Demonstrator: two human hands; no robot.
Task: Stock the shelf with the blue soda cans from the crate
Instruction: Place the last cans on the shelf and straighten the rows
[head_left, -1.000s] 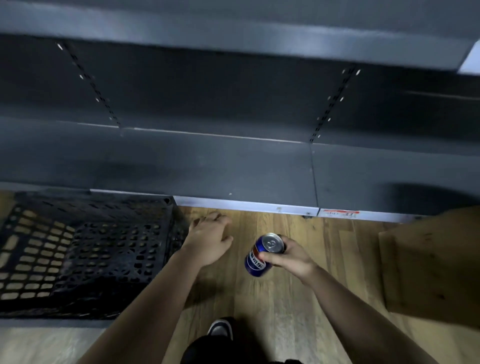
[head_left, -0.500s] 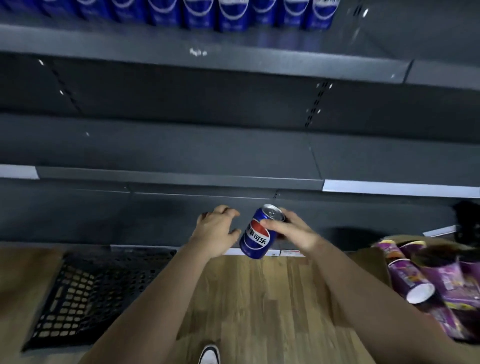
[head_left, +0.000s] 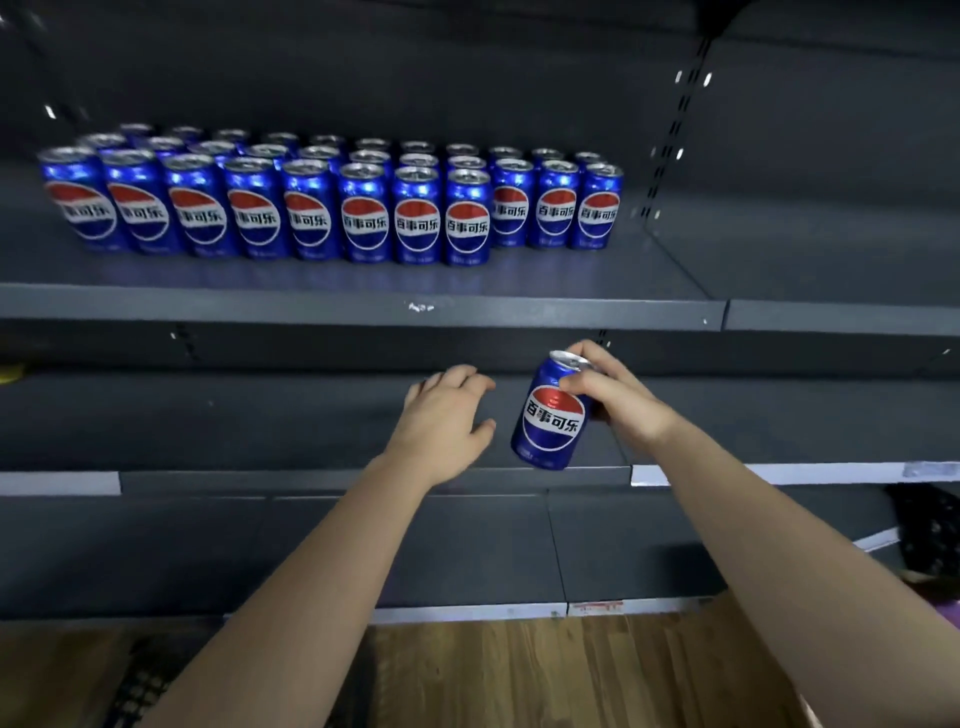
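Right hand (head_left: 618, 400): grasping one blue Pepsi can (head_left: 550, 415), thumb across the upper body and fingers wrapped behind near the rim. The can is off any surface, in front of the middle shelf (head_left: 311, 480). Its long axis is near upright, with the top leaning slightly right and the label facing the camera.

Left hand (head_left: 441, 415): released, fingers loosely spread, holding nothing. It is just beside the can on its left and apart from it.

Governing relation: the stocked cans (head_left: 363, 208) stand upright in ranks on the upper shelf (head_left: 363, 306), above the held can and mostly to its left. The front rank stops short at the right, where three cans sit a rank back. That open front spot lies almost straight above the held can. In my judgement the move is up and forward, and the right hand is the nearer.

Surface and room: dark metal shelving with a slotted upright (head_left: 675, 119) and bare shelf area right of the block. The floor (head_left: 519, 670) is wood. The black crate (head_left: 140, 680) is low left, contents not visible.
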